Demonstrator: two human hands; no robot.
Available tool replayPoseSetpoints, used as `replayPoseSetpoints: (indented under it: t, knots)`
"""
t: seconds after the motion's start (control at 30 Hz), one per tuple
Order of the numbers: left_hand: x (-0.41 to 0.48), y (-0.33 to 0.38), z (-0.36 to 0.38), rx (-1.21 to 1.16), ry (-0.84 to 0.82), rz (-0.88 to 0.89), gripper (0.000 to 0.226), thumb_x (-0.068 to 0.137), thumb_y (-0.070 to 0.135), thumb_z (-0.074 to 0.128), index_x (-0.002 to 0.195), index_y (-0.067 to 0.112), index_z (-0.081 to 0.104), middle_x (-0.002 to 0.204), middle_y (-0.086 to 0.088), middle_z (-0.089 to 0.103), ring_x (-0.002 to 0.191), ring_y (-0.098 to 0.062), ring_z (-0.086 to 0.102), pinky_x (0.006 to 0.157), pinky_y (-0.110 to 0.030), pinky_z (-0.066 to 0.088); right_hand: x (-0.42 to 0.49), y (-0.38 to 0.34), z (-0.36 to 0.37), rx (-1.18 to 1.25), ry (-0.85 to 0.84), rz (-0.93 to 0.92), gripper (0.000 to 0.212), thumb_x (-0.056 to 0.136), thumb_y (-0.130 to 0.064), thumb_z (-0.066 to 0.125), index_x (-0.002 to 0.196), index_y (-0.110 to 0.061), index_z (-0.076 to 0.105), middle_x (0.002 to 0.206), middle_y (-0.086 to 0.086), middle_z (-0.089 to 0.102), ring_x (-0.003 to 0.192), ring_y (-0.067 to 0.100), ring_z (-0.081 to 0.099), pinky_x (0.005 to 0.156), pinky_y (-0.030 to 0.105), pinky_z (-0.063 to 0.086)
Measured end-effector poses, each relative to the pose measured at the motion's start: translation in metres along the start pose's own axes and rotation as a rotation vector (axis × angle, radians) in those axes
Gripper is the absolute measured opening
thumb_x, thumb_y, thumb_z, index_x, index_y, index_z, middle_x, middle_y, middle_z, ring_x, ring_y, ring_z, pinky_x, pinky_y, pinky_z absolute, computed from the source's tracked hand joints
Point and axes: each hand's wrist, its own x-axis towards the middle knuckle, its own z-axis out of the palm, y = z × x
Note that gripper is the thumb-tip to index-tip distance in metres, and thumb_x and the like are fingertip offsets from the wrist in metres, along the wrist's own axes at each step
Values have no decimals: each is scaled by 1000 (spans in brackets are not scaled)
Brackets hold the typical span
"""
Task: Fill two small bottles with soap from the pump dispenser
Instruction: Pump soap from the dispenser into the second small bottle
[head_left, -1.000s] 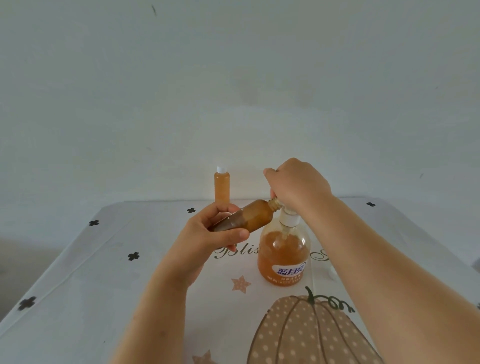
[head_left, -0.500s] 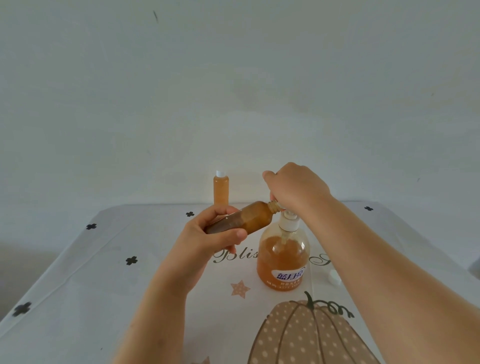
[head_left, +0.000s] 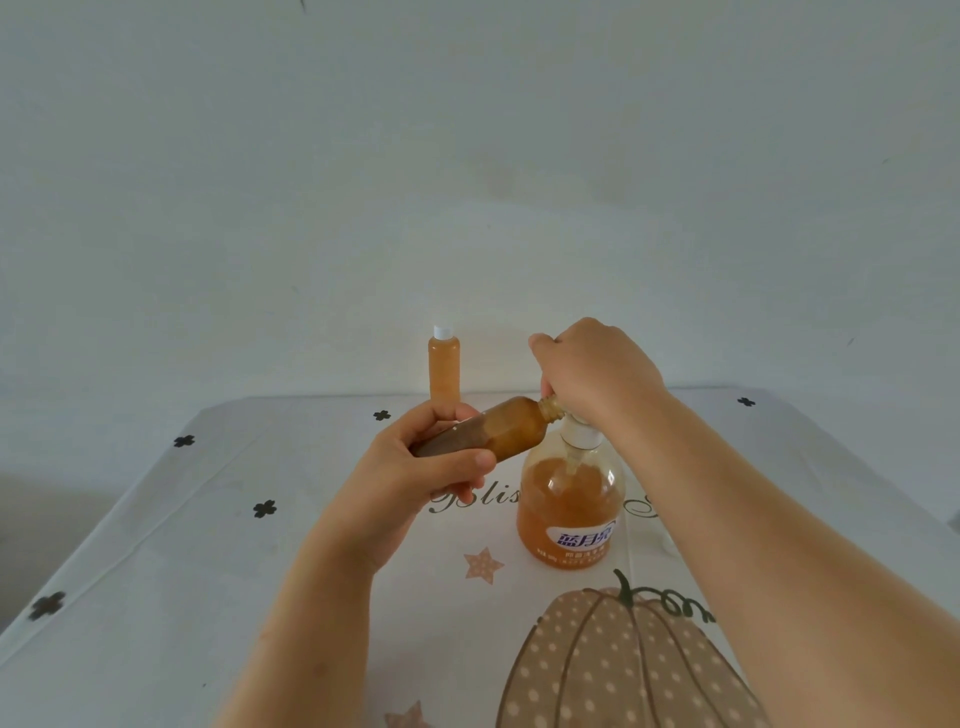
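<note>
A round pump dispenser (head_left: 570, 512) of orange soap stands on the table. My right hand (head_left: 597, 376) covers its pump head, fingers curled round it. My left hand (head_left: 415, 462) grips a small bottle (head_left: 498, 431), tilted almost flat, its open neck up against the pump under my right hand. That bottle looks mostly full of orange soap. A second small bottle (head_left: 444, 371), full and with a white cap, stands upright behind my left hand near the table's far edge.
The table (head_left: 156, 571) has a white cloth with black clovers, stars and a large pumpkin print (head_left: 623, 670). A plain wall rises right behind it. A small white cap (head_left: 669, 546) peeks out beside my right forearm.
Both hands and the tilted bottle stay at the pump. The view has shifted slightly, and my right forearm now hides most of the white cap.
</note>
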Motion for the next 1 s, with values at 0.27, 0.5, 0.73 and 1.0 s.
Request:
replayPoseSetpoints:
  t: [0.27, 0.5, 0.73, 1.0]
  knots:
    - [-3, 3, 5, -26, 26, 30, 41, 56, 23, 86, 94, 17, 71, 81, -5, 67, 66, -20, 64, 61, -29, 54, -1, -8, -18, -28, -14, -16, 40, 95, -34, 43, 93, -9, 75, 85, 8, 73, 64, 22, 58, 63, 30, 45]
    - [-4, 4, 7, -58, 23, 49, 33, 54, 24, 86, 85, 24, 74, 78, -2, 67, 64, -19, 63, 60, -27, 53, -4, -11, -18, -50, -47, 3, 43, 98, -35, 41, 90, -10, 75, 65, 1, 68, 59, 19, 59, 58, 27, 42]
    - [-2, 2, 4, -8, 34, 39, 47, 53, 26, 86, 96, 15, 71, 81, -5, 67, 68, -20, 64, 63, -29, 54, -3, -11, -15, -56, -61, -2, 44, 99, -37, 38, 89, -12, 73, 70, 3, 66, 65, 20, 59, 60, 29, 42]
    - [2, 1, -1, 40, 3, 22, 42, 55, 21, 87, 94, 15, 72, 83, -8, 67, 69, -22, 63, 66, -31, 54, 3, -2, -2, -17, -77, 12, 42, 99, -36, 40, 91, -11, 73, 81, 6, 70, 70, 23, 61, 65, 32, 45]
